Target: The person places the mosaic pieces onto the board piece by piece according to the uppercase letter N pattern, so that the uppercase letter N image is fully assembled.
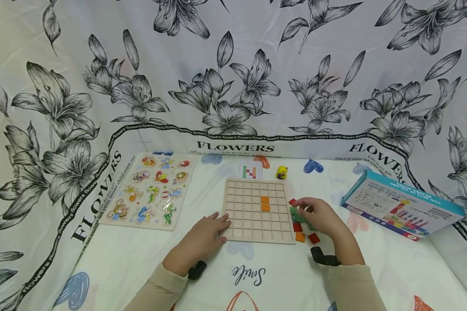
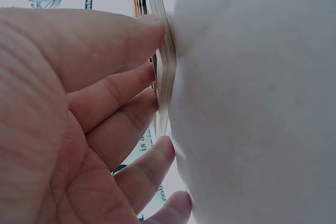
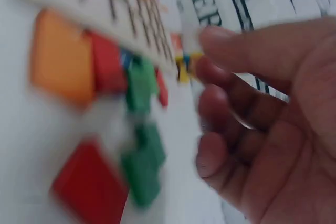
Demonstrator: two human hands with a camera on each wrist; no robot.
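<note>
A wooden grid board lies flat, with two orange tiles one above the other in its cells. My left hand rests at the board's left edge, fingers spread and touching it; the left wrist view shows thumb and fingers at the board's side. Beside the board's right edge, my right hand hovers over loose tiles, fingers bent, with nothing visible between them in the right wrist view. Around it lie green tiles, red tiles and an orange tile.
At the left lies an insect picture board. Behind the grid are a small pattern card and a yellow toy figure. A blue-edged box stands at the right. Black straps are on both wrists.
</note>
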